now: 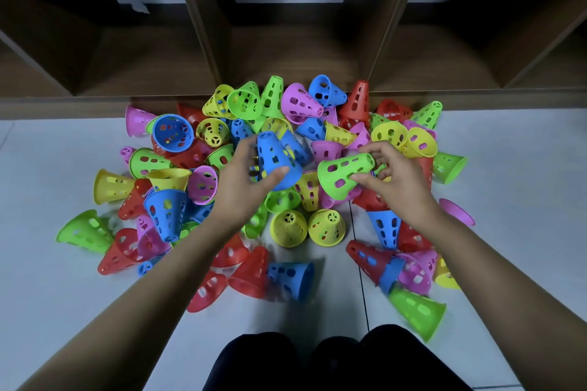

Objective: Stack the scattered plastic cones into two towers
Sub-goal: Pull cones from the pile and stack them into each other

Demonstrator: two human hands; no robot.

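Where pale tiled floor [508, 168] meets brown shelving [203, 25], cones [290, 228] heaped

A pale tiled floor [524, 168] with a thin dark line is seen below, a brown wooden shelf [203, 25] split into open boxes is set along its far edge, and dark trousers [260, 359] are seen at the bottom.
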